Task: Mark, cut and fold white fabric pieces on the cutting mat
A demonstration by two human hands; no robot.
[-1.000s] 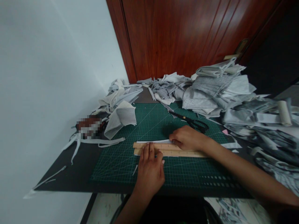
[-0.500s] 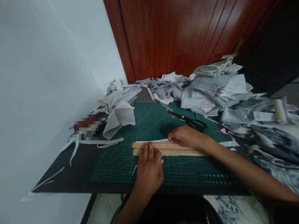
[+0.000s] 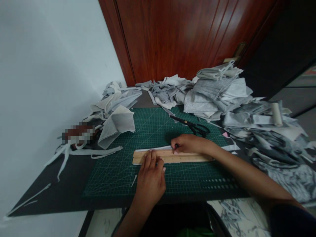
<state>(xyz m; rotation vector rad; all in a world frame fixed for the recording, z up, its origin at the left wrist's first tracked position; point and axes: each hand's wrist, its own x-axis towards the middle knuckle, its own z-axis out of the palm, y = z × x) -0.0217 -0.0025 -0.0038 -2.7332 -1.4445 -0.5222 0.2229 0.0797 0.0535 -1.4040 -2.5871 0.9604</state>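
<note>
My left hand (image 3: 151, 171) lies with its fingers stretched out flat on two wooden rulers (image 3: 187, 158), placed side by side. A thin strip of white fabric (image 3: 154, 149) shows along their far edge. Just right of there, my right hand (image 3: 189, 144) is closed in a pinch at the far ruler's edge. A small dark object (image 3: 177, 145) shows between its fingers, too little of it visible to name. Under the rulers is a green cutting mat (image 3: 113, 179). Black-handled scissors (image 3: 190, 124) rest on the mat beyond my right hand.
Grey and white fabric piles line the back, including a tall stack (image 3: 217, 92) and a heap at the right (image 3: 269, 138). A folded fabric piece (image 3: 118, 125) and loose strips (image 3: 96, 152) lie left. A white wall (image 3: 49, 82) borders the table's left side.
The camera view has turned, so the scene sits further left. The gap between the rulers looks narrower. The dark object in my right hand now shows; both hands stay near the same places on the rulers.
</note>
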